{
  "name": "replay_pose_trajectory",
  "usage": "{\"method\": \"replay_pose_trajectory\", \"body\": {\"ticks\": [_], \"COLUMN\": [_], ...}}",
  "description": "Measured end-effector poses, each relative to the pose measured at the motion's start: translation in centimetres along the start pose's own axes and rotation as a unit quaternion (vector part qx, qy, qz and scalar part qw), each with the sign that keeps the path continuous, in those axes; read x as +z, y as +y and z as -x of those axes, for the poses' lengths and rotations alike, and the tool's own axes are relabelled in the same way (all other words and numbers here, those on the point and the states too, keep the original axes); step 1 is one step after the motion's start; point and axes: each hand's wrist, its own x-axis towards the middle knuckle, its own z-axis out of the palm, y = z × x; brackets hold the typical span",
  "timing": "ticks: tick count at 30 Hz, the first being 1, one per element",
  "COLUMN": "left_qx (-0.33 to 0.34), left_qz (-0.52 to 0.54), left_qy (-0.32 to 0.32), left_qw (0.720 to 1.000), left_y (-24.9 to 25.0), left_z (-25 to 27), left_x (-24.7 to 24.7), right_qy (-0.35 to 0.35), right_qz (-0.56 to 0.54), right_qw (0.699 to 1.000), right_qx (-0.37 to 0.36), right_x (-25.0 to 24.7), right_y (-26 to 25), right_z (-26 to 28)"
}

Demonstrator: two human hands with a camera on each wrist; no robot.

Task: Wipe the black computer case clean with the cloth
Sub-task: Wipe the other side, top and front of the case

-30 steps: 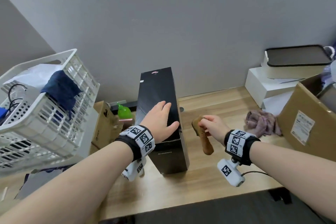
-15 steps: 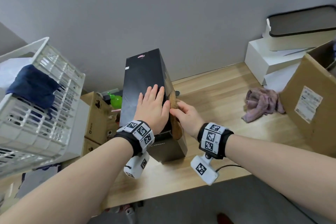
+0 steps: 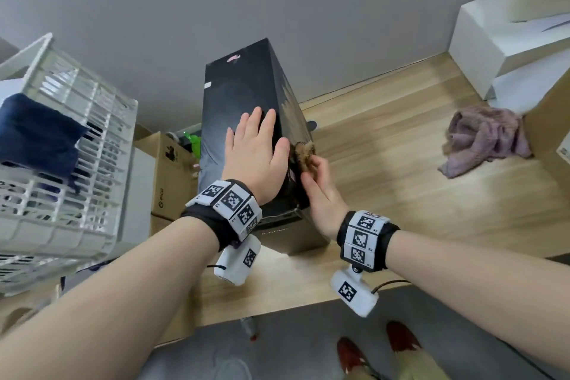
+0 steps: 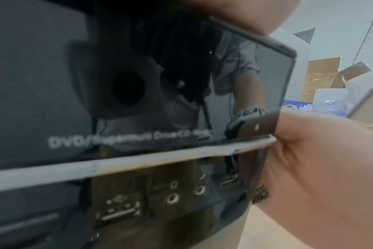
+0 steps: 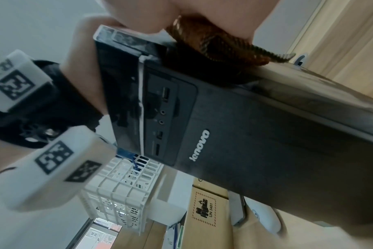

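I have the black computer case (image 3: 246, 108) standing upright on the desk (image 3: 385, 194), near its left edge and a little in from the near edge. My left hand (image 3: 253, 154) lies flat on the top panel, fingers straight and together, pressing down and holding nothing. My right hand (image 3: 320, 191) pinches the brown cloth (image 3: 303, 154) against the upper right side of the case, just below the top edge; the right wrist view shows the cloth (image 5: 213, 45) bunched under my fingers at that corner.

I judge the case heavy and rigid, a tall narrow tower that could tip or slide sideways if I push hard on its side, so bracing from above with the flat palm looks sensible. The front panel (image 4: 138, 84) is glossy enough to mirror the room, so I expect it to be slick and to show smears. The cloth is soft and limp; it works best wadded in the fingers.

Counting: one case, one brown cloth in hand, one pinkish rag (image 3: 487, 139) lying crumpled far right on the desk, one white plastic crate (image 3: 71, 182) at left with a dark blue fabric (image 3: 37, 129) over its rim, and two hands.
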Motion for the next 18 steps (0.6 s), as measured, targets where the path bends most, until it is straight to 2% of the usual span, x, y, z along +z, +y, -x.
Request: {"method": "replay_pose_trajectory", "body": {"ticks": [6, 9, 11, 14, 16, 18], "left_qx": [0.000, 0.005, 0.002, 0.000, 0.000, -0.008], "left_qz": [0.006, 0.007, 0.014, 0.005, 0.004, 0.013], "left_qy": [0.003, 0.006, 0.019, 0.059, 0.052, 0.030], "left_qw": [1.000, 1.000, 1.000, 0.998, 0.999, 0.999], "left_y": [-0.1, -0.3, -0.3, 0.0, 0.2, 0.1], "left_z": [0.0, -0.2, -0.7, -1.3, -1.4, -1.6], "left_x": [-0.1, -0.3, -0.6, -0.7, -0.3, 0.0], "right_qy": [0.009, 0.051, 0.059, -0.014, -0.092, -0.134], "right_qz": [-0.060, -0.037, -0.028, -0.031, 0.017, 0.062], "right_qw": [0.994, 0.988, 0.987, 0.998, 0.995, 0.985], "right_qx": [0.087, 0.141, 0.147, 0.062, -0.019, -0.090], "right_x": [-1.1, -2.6, -3.2, -2.6, -1.5, -0.5], "right_y": [-0.1, -0.7, -1.5, -2.7, -3.1, -2.5], "right_z": [-1.7, -2.7, -2.9, -1.9, -0.3, 0.9]}}
